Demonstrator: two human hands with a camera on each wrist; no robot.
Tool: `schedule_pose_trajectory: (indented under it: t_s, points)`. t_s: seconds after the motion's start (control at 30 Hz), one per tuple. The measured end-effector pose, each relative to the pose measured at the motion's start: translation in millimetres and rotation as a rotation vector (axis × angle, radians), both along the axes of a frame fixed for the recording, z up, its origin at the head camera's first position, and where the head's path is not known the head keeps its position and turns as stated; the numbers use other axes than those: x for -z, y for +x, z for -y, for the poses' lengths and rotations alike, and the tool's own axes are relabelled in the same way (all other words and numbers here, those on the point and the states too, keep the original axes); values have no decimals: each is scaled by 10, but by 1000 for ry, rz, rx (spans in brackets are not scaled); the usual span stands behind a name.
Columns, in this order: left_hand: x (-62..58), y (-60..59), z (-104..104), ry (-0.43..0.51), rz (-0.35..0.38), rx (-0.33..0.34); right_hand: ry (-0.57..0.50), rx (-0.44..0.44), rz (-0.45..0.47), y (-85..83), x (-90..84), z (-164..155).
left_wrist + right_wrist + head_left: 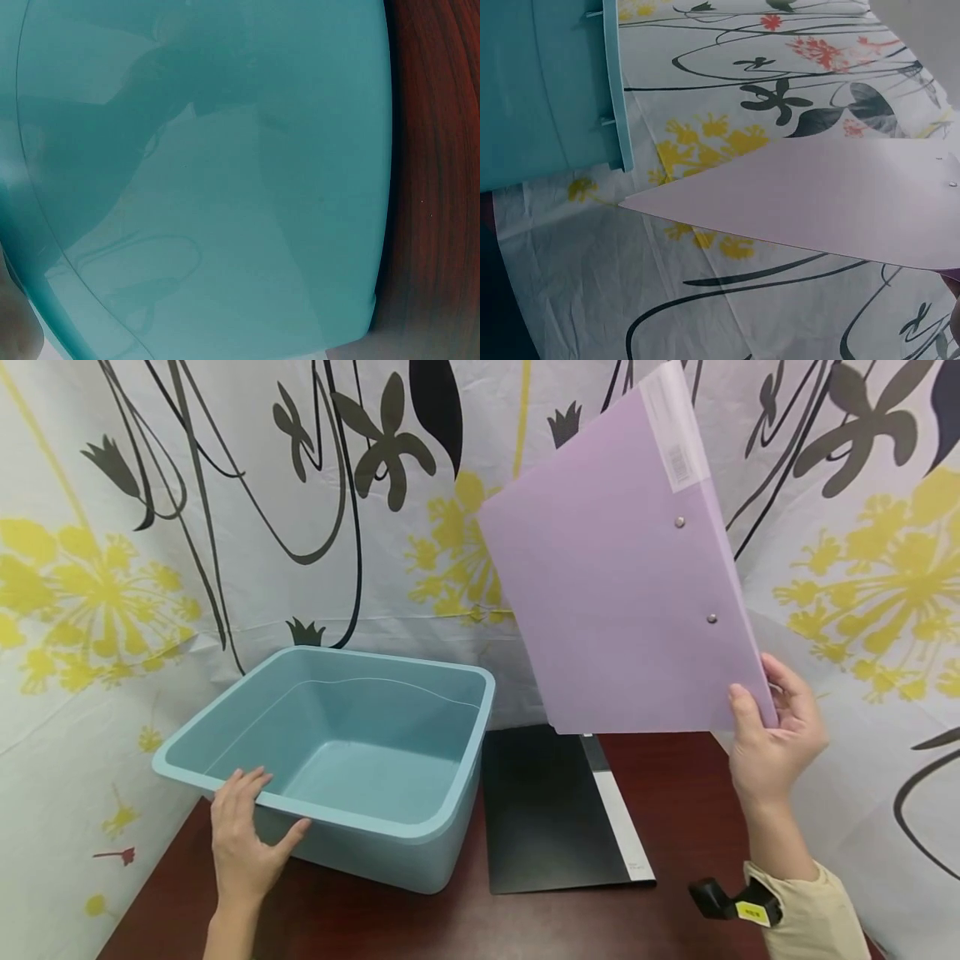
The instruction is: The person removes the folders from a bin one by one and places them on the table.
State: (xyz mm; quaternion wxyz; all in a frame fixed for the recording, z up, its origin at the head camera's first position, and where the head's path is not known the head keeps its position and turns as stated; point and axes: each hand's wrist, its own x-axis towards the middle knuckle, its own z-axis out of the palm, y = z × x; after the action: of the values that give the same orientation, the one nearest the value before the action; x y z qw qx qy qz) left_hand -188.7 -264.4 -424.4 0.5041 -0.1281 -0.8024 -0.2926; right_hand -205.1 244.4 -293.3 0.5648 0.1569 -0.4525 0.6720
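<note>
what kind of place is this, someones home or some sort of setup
Probably a staged recording setup rather than a lived-in room: flower-printed cloth is draped as walls around a small dark wooden table, which bears only a teal tub and a black folder. A purple folder is held up.

The person's two arms come in from the near edge in the head view. The right hand point(776, 739) is bare, and behind its wrist sits a loose beige sleeve point(813, 914) with soft folds. A small black device point(720, 900) is strapped at the cuff, carrying a little yellow label point(751, 911) with dark print too small to read. The left hand point(243, 843) and forearm are bare, with no sleeve showing.
</note>
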Motion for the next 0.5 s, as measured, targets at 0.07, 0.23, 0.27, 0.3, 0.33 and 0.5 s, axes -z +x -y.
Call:
schedule_pose_trajectory:
  t_s: [0.07,0.23,0.27,0.3,0.33,0.5]
  points:
    - [-5,2,2,-1,-2,-3,4,-1,-1,12,22,-27]
    - [-6,3,9,-2,-4,-4,24,16,19,34,83,-89]
    - [-5,3,9,-1,-4,-4,31,22,26,40,94,-100]
    - [-3,3,9,0,-4,-2,39,28,32,47,104,-109]
    - [-3,4,8,2,-4,1,45,33,37,54,114,-117]
    - [-6,4,-1,6,-2,8,85,59,65,87,163,-155]
